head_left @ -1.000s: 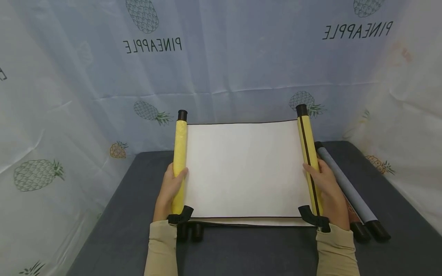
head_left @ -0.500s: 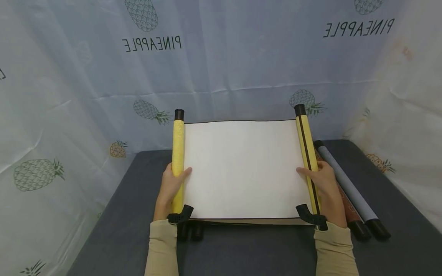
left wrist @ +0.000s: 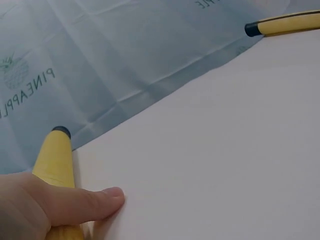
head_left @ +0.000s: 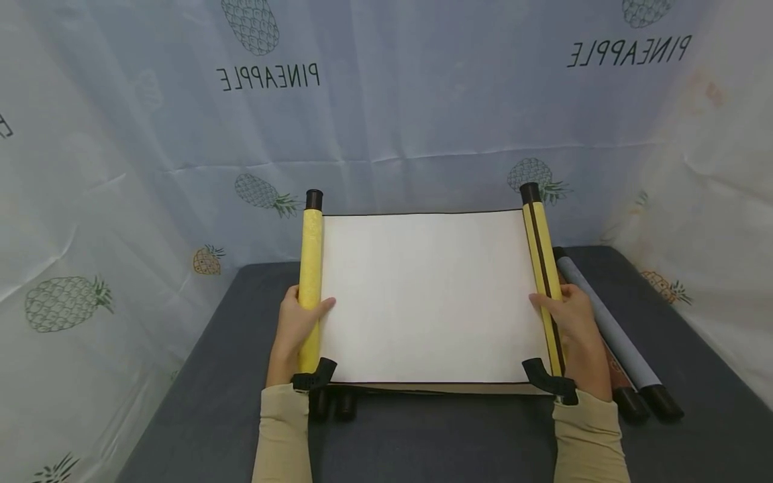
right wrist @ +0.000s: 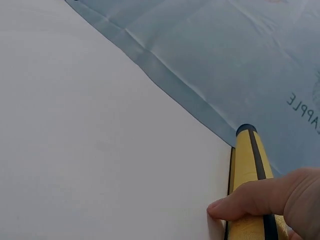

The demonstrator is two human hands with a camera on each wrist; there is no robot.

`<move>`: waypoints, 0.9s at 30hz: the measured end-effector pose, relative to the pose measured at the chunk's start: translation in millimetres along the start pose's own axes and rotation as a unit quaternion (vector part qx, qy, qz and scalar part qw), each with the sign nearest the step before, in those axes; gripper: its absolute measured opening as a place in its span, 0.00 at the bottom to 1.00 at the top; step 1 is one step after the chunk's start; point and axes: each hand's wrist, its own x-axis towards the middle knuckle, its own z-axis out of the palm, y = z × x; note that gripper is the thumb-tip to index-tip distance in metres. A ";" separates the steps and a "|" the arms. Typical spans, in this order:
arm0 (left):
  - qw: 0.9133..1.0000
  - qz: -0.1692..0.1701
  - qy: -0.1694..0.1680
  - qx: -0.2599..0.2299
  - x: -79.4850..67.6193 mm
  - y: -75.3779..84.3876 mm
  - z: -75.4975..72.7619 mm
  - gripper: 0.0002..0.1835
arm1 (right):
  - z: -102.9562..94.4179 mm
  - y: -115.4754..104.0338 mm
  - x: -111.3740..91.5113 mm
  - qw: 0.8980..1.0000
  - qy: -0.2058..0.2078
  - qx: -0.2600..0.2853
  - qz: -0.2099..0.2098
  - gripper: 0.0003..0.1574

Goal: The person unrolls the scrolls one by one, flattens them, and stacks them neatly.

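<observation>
A hanging scroll is held partly unrolled in front of the person, its blank white sheet point(head_left: 425, 295) stretched between two yellow rolls with black end knobs. The left hand point(head_left: 296, 322) grips the left yellow roll point(head_left: 311, 255), thumb lying across onto the sheet's edge. Around the right yellow roll point(head_left: 539, 248), which bears a dark lengthwise stripe, the right hand point(head_left: 576, 322) is wrapped. Its thumb point(right wrist: 250, 200) crosses the stripe and reaches the sheet in the right wrist view. The fingers behind both rolls are mostly hidden.
On the dark table point(head_left: 453, 443), a grey scroll point(head_left: 610, 322) and a reddish patterned scroll point(head_left: 619, 374) lie at the right, partly behind the right arm. Two black knobs point(head_left: 345, 405) show below the held sheet near the left wrist. Pineapple-printed curtains point(head_left: 410, 100) surround the table.
The left roll has shifted slightly left and the sheet is a little wider than a second ago. The left thumb reaches further onto the sheet. The right roll went slightly left, then back.
</observation>
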 end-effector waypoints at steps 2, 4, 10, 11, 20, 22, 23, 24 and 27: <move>1.000 0.001 0.004 -0.002 0.3 -0.6 -1.2 0.38 | -0.7 -0.1 -0.3 1.000 0.000 -0.001 0.000 0.43; 1.000 0.009 0.012 -0.005 0.6 -0.9 -2.3 0.33 | -1.8 -0.3 -0.8 1.000 -0.002 -0.003 0.001 0.42; 0.998 0.030 0.044 -0.033 -1.1 -1.9 -6.1 0.25 | -5.7 -0.7 -2.7 1.000 -0.008 -0.008 -0.003 0.45; 0.998 0.030 0.050 -0.039 -1.4 -2.0 -6.6 0.25 | -5.7 -0.8 -3.0 1.000 -0.008 -0.007 -0.006 0.45; 0.999 0.019 0.016 -0.029 -0.4 -2.5 -10.3 0.28 | -9.5 1.9 -5.0 0.998 -0.034 -0.027 -0.036 0.47; 1.000 0.015 0.003 -0.022 -0.4 -2.3 -10.3 0.29 | -9.3 2.2 -4.9 0.999 -0.032 -0.026 -0.032 0.47; 1.000 0.015 0.000 -0.020 -0.3 -2.5 -10.2 0.29 | -9.4 2.2 -5.0 0.999 -0.032 -0.025 -0.030 0.48; 1.000 0.014 -0.001 -0.020 -0.2 -2.7 -10.2 0.29 | -8.8 1.9 -5.1 0.999 -0.029 -0.024 -0.028 0.47; 1.000 0.010 -0.002 -0.018 -0.1 -2.7 -10.1 0.30 | -8.1 0.8 -5.6 0.999 -0.024 -0.018 -0.014 0.48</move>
